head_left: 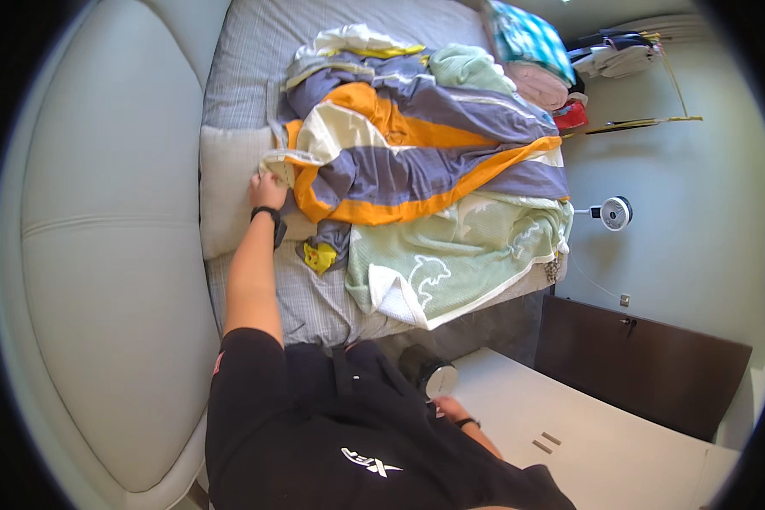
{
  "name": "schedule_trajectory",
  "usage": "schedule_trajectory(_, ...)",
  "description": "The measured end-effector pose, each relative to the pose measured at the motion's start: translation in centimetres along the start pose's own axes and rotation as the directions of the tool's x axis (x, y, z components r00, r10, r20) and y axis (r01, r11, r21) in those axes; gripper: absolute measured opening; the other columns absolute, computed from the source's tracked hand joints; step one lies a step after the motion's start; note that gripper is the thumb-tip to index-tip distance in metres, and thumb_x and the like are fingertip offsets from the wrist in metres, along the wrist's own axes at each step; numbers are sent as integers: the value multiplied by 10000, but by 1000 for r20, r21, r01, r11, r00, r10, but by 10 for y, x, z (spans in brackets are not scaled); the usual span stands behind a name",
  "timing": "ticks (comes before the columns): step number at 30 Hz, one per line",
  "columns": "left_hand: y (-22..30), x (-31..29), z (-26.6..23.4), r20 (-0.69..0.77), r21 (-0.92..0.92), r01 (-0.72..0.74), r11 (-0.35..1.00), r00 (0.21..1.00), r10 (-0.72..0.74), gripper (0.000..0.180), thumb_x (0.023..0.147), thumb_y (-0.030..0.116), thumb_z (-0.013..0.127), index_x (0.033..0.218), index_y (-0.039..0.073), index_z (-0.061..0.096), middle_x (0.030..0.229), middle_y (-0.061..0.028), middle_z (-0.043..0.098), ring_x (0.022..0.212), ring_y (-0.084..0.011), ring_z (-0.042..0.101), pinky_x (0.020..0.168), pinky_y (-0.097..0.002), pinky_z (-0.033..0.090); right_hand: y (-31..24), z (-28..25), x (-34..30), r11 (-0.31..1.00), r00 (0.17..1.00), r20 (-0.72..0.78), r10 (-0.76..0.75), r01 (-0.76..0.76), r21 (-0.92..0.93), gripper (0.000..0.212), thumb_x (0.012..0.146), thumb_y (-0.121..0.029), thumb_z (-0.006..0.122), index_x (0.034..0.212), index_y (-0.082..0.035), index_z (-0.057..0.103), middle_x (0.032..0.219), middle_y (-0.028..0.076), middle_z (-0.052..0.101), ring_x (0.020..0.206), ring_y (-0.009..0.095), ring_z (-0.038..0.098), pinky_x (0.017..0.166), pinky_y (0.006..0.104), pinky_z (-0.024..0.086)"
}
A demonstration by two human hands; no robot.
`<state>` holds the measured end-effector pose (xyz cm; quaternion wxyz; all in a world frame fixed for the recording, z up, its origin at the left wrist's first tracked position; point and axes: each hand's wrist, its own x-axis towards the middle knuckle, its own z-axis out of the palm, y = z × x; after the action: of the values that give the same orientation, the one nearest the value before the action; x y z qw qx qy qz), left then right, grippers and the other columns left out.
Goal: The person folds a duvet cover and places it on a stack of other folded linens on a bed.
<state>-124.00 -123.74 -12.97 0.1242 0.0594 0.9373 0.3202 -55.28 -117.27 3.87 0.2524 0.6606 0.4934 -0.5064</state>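
Observation:
My left hand [268, 189] reaches forward over a beige pillow [223, 174] at the left side of the bed. Its fingers are closed on the pale edge of a large grey, orange and white garment [391, 191], which lies rumpled across the bed. Under and beside that garment spreads a pale green blanket [433, 280] with white dolphin outlines. My right hand [450, 409] hangs low near my body, close to a black cylinder with a pale round end [440, 382]. Its fingers are small and partly hidden, so their hold is unclear.
A padded headboard [115, 229] rises on the left. Folded bedding, including a teal checked piece [531, 38] and a pink roll [537, 87], lies at the far right of the bed. A small white fan [615, 213] stands out beyond the bed's right end. A white tabletop [561, 416] extends at lower right.

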Motion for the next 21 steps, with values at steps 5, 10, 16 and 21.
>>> schedule_trajectory(5, 34, -16, 15, -138, -181, -197, 964, 975, 173, 275, 645, 68, 574, 899, 64, 470, 928, -129, 503, 887, -317, 494, 767, -391, 417, -103, -67, 86, 939, 958, -184, -221, 158, -305, 220, 767, -152, 436, 621, -32, 549, 520, 74, 538, 446, 161, 520, 402, 281, 414)
schedule_trajectory(10, 34, -53, 34, -106, -540, -194, 819, 981, 162, 700, 664, 17, 575, 1281, 98, 254, 976, -154, 533, 873, -309, 539, 750, -364, 432, -269, -27, 237, 705, 833, -59, -551, 426, -567, 209, 733, -191, 507, 638, -10, 553, 550, 71, 550, 475, 159, 520, 437, 290, 410)
schedule_trajectory(16, 18, -83, 8, 149, -297, -320, 900, 915, 375, 128, 643, 116, 602, 718, 21, 561, 777, -130, 548, 778, -326, 524, 705, -388, 419, -484, 186, 210, 434, 429, 65, -901, 895, 103, 518, 679, -81, 653, 1140, -48, 418, 975, 31, 545, 839, 123, 519, 763, 238, 423)
schedule_trajectory(21, 30, -117, -51, 180, -216, -640, 737, 716, 675, 229, 604, 133, 579, 796, 30, 507, 776, -127, 530, 812, -284, 522, 868, -398, 365, -465, 201, 131, 475, 521, -6, -854, 783, 402, 150, 772, -10, 522, 916, 6, 563, 879, 13, 589, 788, 81, 522, 704, 217, 428)
